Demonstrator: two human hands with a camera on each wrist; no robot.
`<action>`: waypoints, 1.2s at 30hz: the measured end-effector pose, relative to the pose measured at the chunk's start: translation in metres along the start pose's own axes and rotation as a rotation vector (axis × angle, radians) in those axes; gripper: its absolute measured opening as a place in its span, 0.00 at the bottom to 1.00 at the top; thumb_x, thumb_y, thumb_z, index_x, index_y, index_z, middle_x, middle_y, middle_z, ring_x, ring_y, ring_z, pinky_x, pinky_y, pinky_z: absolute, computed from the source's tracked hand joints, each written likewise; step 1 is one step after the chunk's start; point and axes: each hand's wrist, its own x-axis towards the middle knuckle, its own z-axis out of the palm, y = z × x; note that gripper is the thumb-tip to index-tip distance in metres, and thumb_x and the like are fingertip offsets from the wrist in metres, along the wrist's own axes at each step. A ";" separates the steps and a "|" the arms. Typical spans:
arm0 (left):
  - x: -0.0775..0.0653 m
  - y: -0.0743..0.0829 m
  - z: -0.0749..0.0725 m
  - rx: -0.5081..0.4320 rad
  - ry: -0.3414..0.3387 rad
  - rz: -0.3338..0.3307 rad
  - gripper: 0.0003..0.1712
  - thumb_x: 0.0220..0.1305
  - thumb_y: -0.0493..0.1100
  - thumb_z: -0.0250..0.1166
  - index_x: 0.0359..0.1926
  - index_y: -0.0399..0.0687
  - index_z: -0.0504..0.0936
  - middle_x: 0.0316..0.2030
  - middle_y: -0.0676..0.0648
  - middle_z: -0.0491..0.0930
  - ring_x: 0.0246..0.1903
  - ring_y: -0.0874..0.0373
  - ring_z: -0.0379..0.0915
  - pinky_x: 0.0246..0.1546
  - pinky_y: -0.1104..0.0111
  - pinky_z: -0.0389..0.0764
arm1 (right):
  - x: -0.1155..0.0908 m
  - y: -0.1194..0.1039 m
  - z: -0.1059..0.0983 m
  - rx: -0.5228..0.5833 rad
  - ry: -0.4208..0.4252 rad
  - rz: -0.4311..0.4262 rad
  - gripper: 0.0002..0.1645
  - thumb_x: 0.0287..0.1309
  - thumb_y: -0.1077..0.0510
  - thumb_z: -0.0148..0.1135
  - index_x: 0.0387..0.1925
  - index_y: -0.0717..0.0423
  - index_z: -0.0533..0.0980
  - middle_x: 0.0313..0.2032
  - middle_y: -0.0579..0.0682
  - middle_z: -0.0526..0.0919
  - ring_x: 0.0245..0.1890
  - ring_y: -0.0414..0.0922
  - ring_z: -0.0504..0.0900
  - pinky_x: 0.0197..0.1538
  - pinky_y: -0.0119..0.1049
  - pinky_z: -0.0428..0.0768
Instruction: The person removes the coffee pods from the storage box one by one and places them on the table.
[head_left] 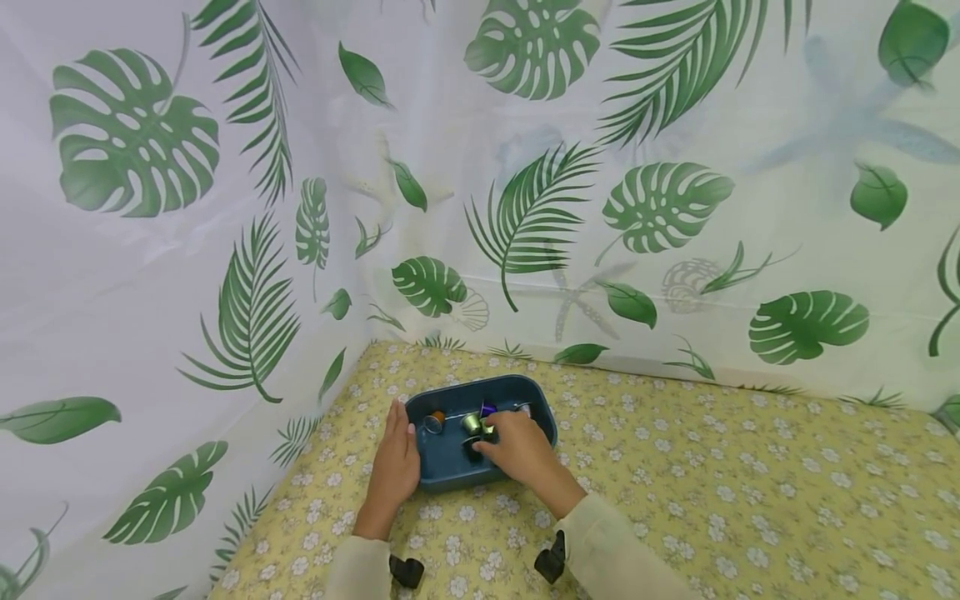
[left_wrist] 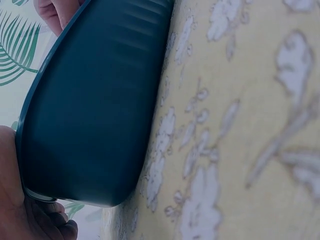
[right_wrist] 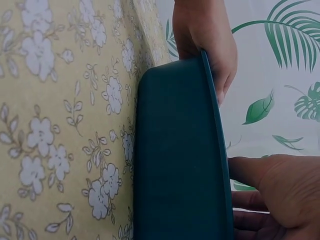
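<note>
A dark blue plastic bin (head_left: 457, 482) stands on the flowered cloth, with small coffee capsules in it. My left hand (head_left: 396, 462) holds the bin's left end, its fingers along the outside and the thumb at the rim. In the right wrist view, that left hand (right_wrist: 207, 37) straddles the rim. My right hand (head_left: 521, 446) reaches over the front rim, fingertips down among the capsules. A light green capsule (head_left: 471, 423) and a dark capsule (head_left: 471, 450) lie right at its thumb and index finger. I cannot tell whether it pinches one.
An orange capsule (head_left: 437, 417) lies at the bin's left, a purple capsule (head_left: 489, 409) near the back wall. Yellow flowered cloth (head_left: 720, 475) spreads around the bin. White leaf-printed curtains (head_left: 675, 125) hang behind and to the left. Each wrist wears a black camera mount (head_left: 551, 560).
</note>
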 end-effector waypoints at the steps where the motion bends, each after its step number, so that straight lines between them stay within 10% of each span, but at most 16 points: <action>1: 0.000 0.000 0.000 0.002 -0.002 -0.003 0.34 0.85 0.49 0.35 0.80 0.36 0.42 0.81 0.40 0.37 0.78 0.40 0.39 0.73 0.43 0.53 | 0.001 0.000 0.001 0.005 -0.004 0.001 0.26 0.59 0.51 0.75 0.53 0.63 0.83 0.35 0.54 0.87 0.26 0.43 0.81 0.27 0.38 0.78; 7: 0.002 -0.002 -0.001 0.005 0.004 -0.012 0.33 0.85 0.47 0.37 0.80 0.36 0.41 0.81 0.40 0.36 0.78 0.39 0.40 0.72 0.43 0.55 | 0.007 -0.003 0.005 0.026 -0.037 0.014 0.26 0.59 0.51 0.75 0.53 0.64 0.83 0.16 0.45 0.75 0.14 0.38 0.67 0.20 0.32 0.64; 14: 0.005 -0.004 0.004 -0.013 0.002 -0.008 0.33 0.84 0.43 0.40 0.80 0.35 0.43 0.80 0.38 0.37 0.77 0.38 0.41 0.71 0.41 0.55 | 0.007 -0.001 0.009 0.034 -0.056 0.037 0.22 0.58 0.51 0.76 0.47 0.62 0.85 0.28 0.50 0.85 0.19 0.40 0.75 0.24 0.34 0.68; 36: -0.001 -0.002 0.010 -0.002 0.010 -0.005 0.33 0.85 0.44 0.40 0.79 0.31 0.44 0.80 0.34 0.37 0.77 0.36 0.40 0.71 0.40 0.54 | 0.010 -0.002 0.020 0.014 -0.048 0.084 0.15 0.55 0.51 0.78 0.25 0.52 0.79 0.19 0.43 0.73 0.17 0.39 0.70 0.22 0.34 0.66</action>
